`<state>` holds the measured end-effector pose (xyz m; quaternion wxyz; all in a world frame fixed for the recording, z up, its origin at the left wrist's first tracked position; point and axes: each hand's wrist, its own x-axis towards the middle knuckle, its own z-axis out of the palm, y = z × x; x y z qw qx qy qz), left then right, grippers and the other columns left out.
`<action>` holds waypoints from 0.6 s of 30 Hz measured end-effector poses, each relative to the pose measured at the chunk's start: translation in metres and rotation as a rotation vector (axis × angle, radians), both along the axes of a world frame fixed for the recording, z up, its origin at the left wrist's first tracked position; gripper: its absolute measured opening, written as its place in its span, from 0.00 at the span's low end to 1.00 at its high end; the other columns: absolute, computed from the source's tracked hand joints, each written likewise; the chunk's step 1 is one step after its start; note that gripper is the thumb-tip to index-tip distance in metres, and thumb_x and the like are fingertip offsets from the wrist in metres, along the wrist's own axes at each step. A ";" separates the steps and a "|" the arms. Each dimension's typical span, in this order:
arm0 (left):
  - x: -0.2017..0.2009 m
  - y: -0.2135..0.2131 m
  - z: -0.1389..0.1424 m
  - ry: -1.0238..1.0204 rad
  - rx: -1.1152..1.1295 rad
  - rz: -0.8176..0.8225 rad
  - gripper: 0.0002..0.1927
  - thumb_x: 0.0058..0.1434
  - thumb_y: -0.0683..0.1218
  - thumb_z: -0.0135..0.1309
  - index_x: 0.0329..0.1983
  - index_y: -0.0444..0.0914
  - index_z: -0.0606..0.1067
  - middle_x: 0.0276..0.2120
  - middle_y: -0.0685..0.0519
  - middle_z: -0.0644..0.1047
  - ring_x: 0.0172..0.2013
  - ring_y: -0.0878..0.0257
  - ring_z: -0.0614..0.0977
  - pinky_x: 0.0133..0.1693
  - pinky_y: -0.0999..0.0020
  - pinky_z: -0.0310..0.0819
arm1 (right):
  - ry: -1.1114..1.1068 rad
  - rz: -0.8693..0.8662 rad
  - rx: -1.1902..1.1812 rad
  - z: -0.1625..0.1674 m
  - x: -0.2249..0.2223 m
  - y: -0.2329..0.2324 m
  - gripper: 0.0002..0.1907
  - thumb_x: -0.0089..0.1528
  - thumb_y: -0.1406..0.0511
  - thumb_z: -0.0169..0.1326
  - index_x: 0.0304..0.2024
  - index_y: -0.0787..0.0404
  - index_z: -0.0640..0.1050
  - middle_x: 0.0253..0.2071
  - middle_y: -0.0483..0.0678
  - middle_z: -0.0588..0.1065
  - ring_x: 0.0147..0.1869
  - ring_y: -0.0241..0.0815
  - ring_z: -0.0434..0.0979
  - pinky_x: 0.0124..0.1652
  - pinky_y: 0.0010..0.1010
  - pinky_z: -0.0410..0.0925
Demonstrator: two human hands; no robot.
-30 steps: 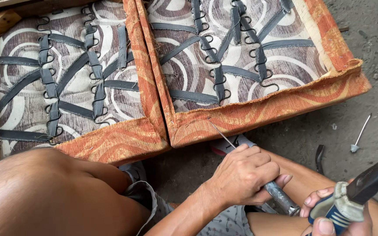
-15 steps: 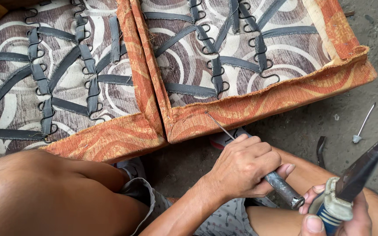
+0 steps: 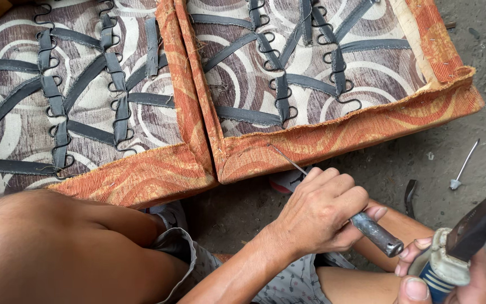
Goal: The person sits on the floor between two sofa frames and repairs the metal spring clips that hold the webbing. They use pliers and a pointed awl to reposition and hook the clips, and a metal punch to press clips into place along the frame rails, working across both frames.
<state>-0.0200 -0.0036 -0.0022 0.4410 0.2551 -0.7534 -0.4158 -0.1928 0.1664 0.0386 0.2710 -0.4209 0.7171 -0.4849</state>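
My left hand [image 3: 322, 211] is closed around a thin metal pick [image 3: 377, 234] with a grey handle. Its slim tip [image 3: 286, 159] touches the orange fabric edge of the right upholstered seat frame [image 3: 367, 126]. At the bottom right, my right hand [image 3: 442, 278] grips a tool with a blue and white handle [image 3: 437, 267] and a dark metal head [image 3: 479, 219], held raised and apart from the frame. A second seat frame [image 3: 142, 174] lies beside the first on the left. Both show swirled fabric crossed by grey straps and metal hooks.
My bare knee [image 3: 57, 247] fills the lower left. On the concrete floor [image 3: 479, 141] to the right lie a long nail [image 3: 463, 167] and a small dark curved piece [image 3: 410, 195]. A red and white object [image 3: 284, 181] peeks out under the pick.
The pick's tip has moved up to the right frame's orange edge. My right hand has tilted the blue-handled tool so that its head points up and right.
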 end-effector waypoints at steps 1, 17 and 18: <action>0.000 0.001 -0.001 -0.007 -0.013 0.004 0.15 0.66 0.49 0.61 0.29 0.42 0.68 0.26 0.53 0.66 0.30 0.55 0.71 0.35 0.61 0.60 | 0.006 0.006 -0.001 -0.001 -0.001 0.000 0.29 0.65 0.55 0.66 0.51 0.69 0.67 0.37 0.51 0.74 0.37 0.35 0.76 0.47 0.29 0.73; 0.031 0.010 -0.018 -0.078 -0.088 0.083 0.15 0.63 0.49 0.64 0.29 0.41 0.69 0.23 0.54 0.67 0.27 0.57 0.74 0.33 0.61 0.64 | 0.046 0.134 0.050 -0.023 -0.009 -0.001 0.26 0.63 0.60 0.62 0.53 0.67 0.64 0.35 0.50 0.74 0.34 0.35 0.77 0.43 0.27 0.73; 0.033 0.009 -0.019 -0.080 -0.085 0.091 0.16 0.63 0.49 0.64 0.29 0.41 0.69 0.22 0.54 0.66 0.27 0.57 0.74 0.33 0.61 0.63 | 0.041 0.133 0.060 -0.025 -0.008 -0.001 0.26 0.63 0.60 0.62 0.52 0.67 0.64 0.35 0.51 0.74 0.34 0.35 0.77 0.44 0.27 0.74</action>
